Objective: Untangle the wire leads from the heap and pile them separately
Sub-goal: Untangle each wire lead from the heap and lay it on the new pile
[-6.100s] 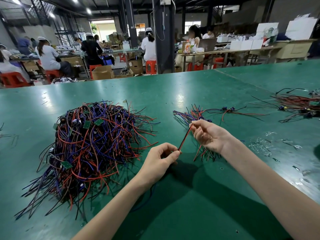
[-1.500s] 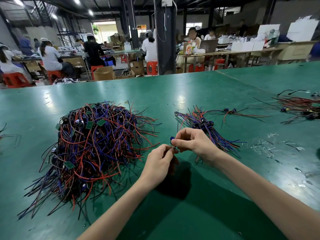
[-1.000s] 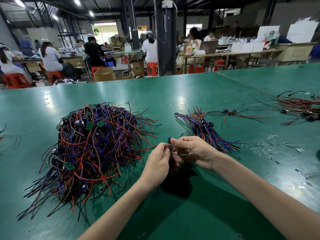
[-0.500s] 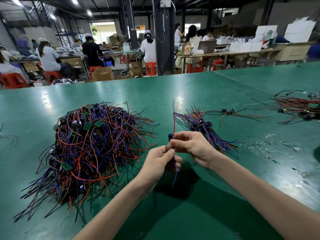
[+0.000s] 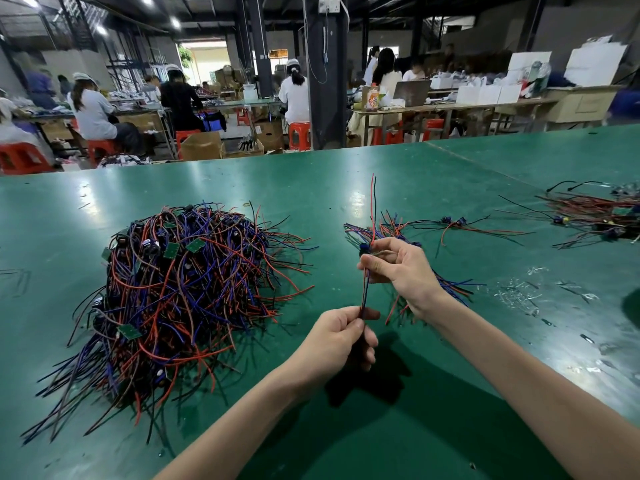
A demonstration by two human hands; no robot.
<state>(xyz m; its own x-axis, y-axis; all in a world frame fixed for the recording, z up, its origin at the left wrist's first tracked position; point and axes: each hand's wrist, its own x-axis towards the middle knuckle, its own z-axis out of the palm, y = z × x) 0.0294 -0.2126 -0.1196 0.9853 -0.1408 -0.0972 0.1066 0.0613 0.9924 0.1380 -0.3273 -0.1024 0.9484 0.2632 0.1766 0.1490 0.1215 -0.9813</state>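
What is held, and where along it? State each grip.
One wire lead, held in two places: right grip just below its blue component, left grip pinching the lower end of its wires.

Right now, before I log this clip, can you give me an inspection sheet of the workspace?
Surface: green table, glossy, with light glare.
Job's things: tangled heap of wire leads at left; small sorted pile to its right; one lead held above the table.
Clutter: clear plastic scraps at right; another wire bundle at far right.
Grippers: left hand pinches the lead's lower end; right hand grips it near its blue component.
Cables: cord hanging on the pillar.
Surroundings: workers seated on red stools; cardboard boxes.
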